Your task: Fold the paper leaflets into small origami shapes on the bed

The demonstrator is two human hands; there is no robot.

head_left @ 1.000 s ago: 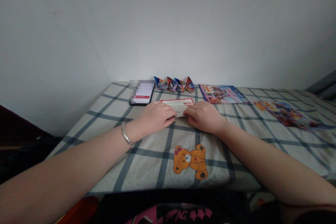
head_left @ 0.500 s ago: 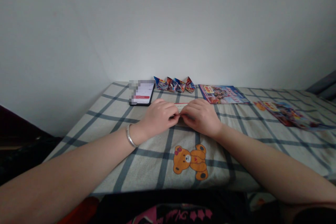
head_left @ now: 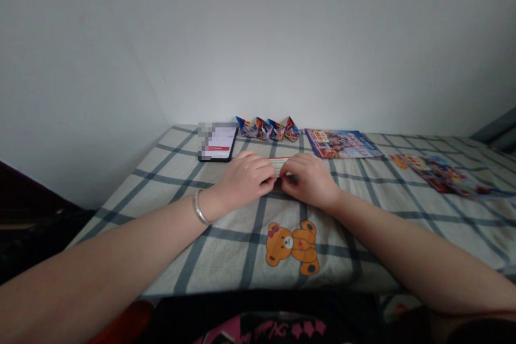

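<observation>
A small piece of paper (head_left: 279,162), pale with a red top edge, lies between my hands, mostly hidden beneath them. My left hand (head_left: 249,174), with a silver bangle at its wrist, is closed with its thumb and fingers pinching the paper's left part. On the other side my right hand (head_left: 308,180) is closed too, fingers curled on the paper's right part. A narrow gap separates the two sets of fingertips. Just behind my hands stand several folded paper shapes (head_left: 268,129) in blue and red print.
A smartphone (head_left: 220,142) with a lit screen lies behind my left hand. Printed leaflets sit to the right: one colourful leaflet (head_left: 342,143) near the wall, another leaflet (head_left: 447,174) farther right. The checked tablecloth (head_left: 226,266) carries a printed bear (head_left: 293,247).
My right fingertips have moved slightly right, away from my left ones, so a little more of the paper shows between them. My left hand has barely moved.
</observation>
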